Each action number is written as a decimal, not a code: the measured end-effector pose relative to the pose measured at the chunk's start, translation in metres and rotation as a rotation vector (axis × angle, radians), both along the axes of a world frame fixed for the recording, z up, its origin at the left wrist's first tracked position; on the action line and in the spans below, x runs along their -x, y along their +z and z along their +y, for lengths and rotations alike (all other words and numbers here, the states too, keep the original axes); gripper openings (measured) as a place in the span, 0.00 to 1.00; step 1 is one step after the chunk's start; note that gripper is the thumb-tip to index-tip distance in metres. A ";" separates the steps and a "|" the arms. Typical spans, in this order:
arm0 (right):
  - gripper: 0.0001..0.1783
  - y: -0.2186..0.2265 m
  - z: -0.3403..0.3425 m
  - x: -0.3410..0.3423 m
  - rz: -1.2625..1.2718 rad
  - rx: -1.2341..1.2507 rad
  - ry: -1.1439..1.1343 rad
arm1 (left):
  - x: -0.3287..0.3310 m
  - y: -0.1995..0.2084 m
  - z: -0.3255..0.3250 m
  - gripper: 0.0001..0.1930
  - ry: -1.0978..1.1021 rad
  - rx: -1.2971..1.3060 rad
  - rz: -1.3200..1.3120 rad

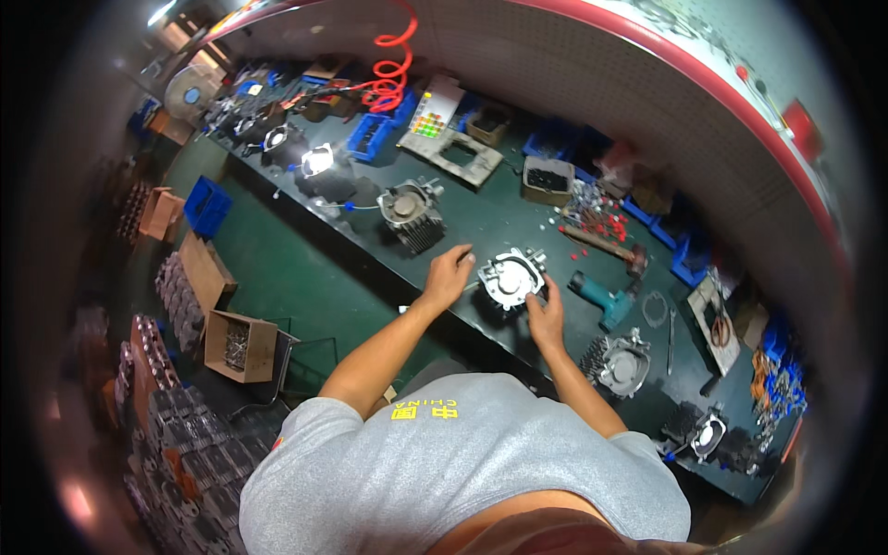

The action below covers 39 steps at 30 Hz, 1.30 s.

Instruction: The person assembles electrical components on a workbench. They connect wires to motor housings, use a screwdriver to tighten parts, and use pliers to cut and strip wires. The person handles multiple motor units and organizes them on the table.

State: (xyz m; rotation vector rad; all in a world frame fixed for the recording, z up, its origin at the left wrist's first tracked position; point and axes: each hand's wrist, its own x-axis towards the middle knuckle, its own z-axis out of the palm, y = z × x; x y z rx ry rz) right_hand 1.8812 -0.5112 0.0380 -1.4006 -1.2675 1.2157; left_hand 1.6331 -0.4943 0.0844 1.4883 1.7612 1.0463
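Near the front edge of the table, the right hand holds a metal housing, seemingly part-finished; what remains is unclear. Whether the half-curled left hand holds anything, I cannot tell.

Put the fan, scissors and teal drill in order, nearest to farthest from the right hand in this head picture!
1. Teal drill, just right of the right hand.
2. Scissors, farther right on the bench.
3. Fan, far off at upper left.

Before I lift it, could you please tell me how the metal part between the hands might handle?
The metal part is probably stiff and heavy, judging by its chunky metal body. Its shiny upper face may feel slippery.
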 end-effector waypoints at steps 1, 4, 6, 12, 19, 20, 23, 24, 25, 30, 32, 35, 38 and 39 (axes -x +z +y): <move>0.34 0.000 -0.002 0.001 0.038 -0.011 -0.024 | 0.007 0.008 -0.010 0.17 0.038 -0.053 -0.019; 0.31 0.005 -0.006 0.001 -0.045 -0.051 -0.154 | 0.047 0.015 -0.040 0.13 0.168 -0.136 -0.023; 0.28 0.009 -0.007 0.006 -0.013 -0.121 -0.209 | 0.088 -0.007 -0.065 0.11 0.307 -0.237 -0.025; 0.21 0.079 0.002 0.080 -0.034 -0.353 -0.208 | 0.215 -0.105 -0.187 0.10 0.628 0.011 0.157; 0.16 0.087 -0.014 0.261 0.058 -0.308 0.073 | 0.377 -0.239 -0.421 0.15 0.025 1.075 0.131; 0.15 0.085 -0.019 0.285 0.111 -0.235 0.149 | 0.390 -0.238 -0.440 0.17 0.021 1.052 0.120; 0.14 0.084 -0.034 0.346 0.023 -0.109 0.304 | 0.421 -0.227 -0.470 0.19 0.186 1.071 0.078; 0.14 0.076 -0.034 0.361 -0.012 -0.090 0.371 | 0.434 -0.225 -0.468 0.19 0.261 1.093 0.053; 0.14 0.069 -0.035 0.372 -0.046 -0.069 0.430 | 0.446 -0.220 -0.468 0.19 0.330 1.117 0.032; 0.18 0.081 -0.030 0.452 -0.273 -0.035 0.891 | 0.486 -0.237 -0.420 0.15 0.566 0.805 -0.097; 0.19 0.077 -0.026 0.482 -0.283 -0.005 1.024 | 0.493 -0.231 -0.383 0.15 0.537 0.700 -0.142; 0.20 0.074 -0.011 0.528 -0.252 -0.064 1.181 | 0.504 -0.216 -0.345 0.15 0.532 0.439 -0.238; 0.20 0.068 0.003 0.574 -0.193 -0.079 1.235 | 0.522 -0.204 -0.342 0.17 0.499 0.500 -0.286; 0.20 0.066 0.013 0.588 -0.192 -0.100 1.239 | 0.531 -0.200 -0.345 0.17 0.481 0.527 -0.235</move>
